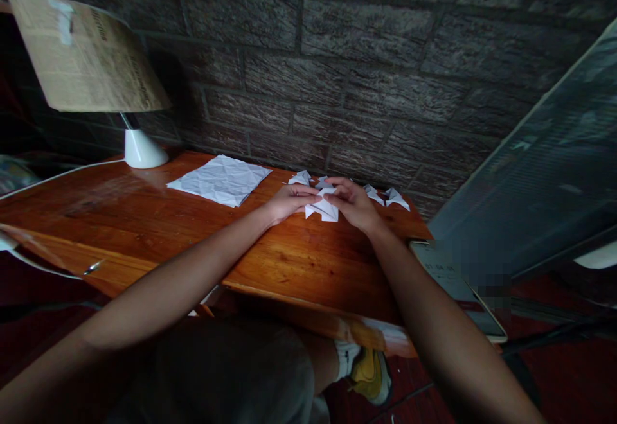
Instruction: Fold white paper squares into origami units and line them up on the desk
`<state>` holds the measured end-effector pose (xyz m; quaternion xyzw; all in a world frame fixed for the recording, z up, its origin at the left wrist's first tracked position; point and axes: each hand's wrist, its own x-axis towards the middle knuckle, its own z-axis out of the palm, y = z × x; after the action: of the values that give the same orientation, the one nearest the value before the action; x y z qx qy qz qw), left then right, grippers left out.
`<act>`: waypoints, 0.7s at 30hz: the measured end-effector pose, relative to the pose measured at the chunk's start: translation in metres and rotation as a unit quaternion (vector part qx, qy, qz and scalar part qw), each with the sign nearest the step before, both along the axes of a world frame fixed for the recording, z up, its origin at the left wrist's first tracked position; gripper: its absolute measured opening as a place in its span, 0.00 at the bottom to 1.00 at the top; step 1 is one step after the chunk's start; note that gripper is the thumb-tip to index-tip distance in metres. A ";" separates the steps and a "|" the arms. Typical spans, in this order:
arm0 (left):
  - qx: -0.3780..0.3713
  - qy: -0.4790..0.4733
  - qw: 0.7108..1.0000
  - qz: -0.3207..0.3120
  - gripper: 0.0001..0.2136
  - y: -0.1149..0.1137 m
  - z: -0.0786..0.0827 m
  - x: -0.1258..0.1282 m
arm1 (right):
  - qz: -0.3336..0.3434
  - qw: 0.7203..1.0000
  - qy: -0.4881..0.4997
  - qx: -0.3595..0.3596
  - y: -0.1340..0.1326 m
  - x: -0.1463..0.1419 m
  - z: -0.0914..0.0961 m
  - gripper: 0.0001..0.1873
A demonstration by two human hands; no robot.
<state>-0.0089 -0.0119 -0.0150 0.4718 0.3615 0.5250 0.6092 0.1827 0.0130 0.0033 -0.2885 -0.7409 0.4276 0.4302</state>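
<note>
Between both hands is a small folded white paper piece (330, 211), angular like origami, held just above or on the wooden desk. My left hand (292, 200) pinches its left side with thumb and fingers. From the right, my right hand (355, 202) grips it, thumb on the top face. Behind the hands lie more folded paper pieces, one at the left (301, 178) and another partly covered by my fingers. Two similar folded papers, one (374, 194) beside the other (397, 198), rest right of my right hand.
The wooden desk (193, 231) stands against a dark brick wall (318, 58). Creased white paper sheets (219, 180) lie at left, near a lamp with a papered shade (91, 58). A tablet-like device (457, 289) sits at the right edge. A leg and a yellow shoe (371, 372) show below.
</note>
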 end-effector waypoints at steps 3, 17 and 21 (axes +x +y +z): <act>-0.006 0.009 1.000 -0.024 0.19 0.000 0.000 -0.001 | -0.006 1.000 0.005 0.009 0.000 0.000 0.000 0.21; 0.015 -0.026 0.999 0.031 0.18 0.000 0.002 0.003 | -0.027 0.993 -0.092 -0.074 -0.007 0.001 0.004 0.20; 0.015 -0.022 0.999 0.033 0.17 0.001 0.001 0.003 | -0.035 0.992 -0.094 -0.074 -0.008 0.002 0.005 0.22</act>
<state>-0.0057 -0.0110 -0.0142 0.4569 0.3553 0.5607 0.5921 0.1846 0.0048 0.0086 -0.3840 -0.7339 0.4371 0.3504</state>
